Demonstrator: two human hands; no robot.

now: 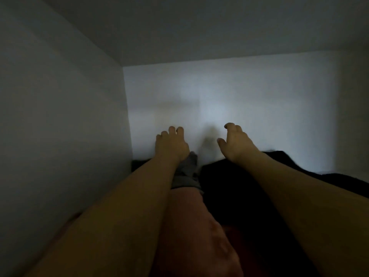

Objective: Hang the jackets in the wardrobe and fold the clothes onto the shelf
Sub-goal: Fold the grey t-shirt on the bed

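I had both arms reaching deep into the dim wardrobe compartment, toward its pale back wall (239,100). My left hand (171,144) was at about twelve o'clock from my chest, fingers curled over the far end of a grey garment (187,172), which ran back under my wrist; whether I truly pinched it or only pressed on it, the dimness hid. My right hand (235,142) was at one o'clock, fingers apart and loosely bent, gripping nothing, hovering above a black garment (249,186) spread across the shelf. A pinkish folded garment (187,226) lay nearer me at six o'clock, between my forearms, its far end touching the grey one.

I judged I was settling the folded pile against the back of the shelf. The risk lay in the withdrawal: my forearms rested along the clothes, so pulling back could drag the grey piece and undo its fold, or tug the pink one off the shelf's front edge. The black cloth looked rumpled rather than flat, so anything stacked on it might tilt and slide. The poor light made misjudging edges likely.
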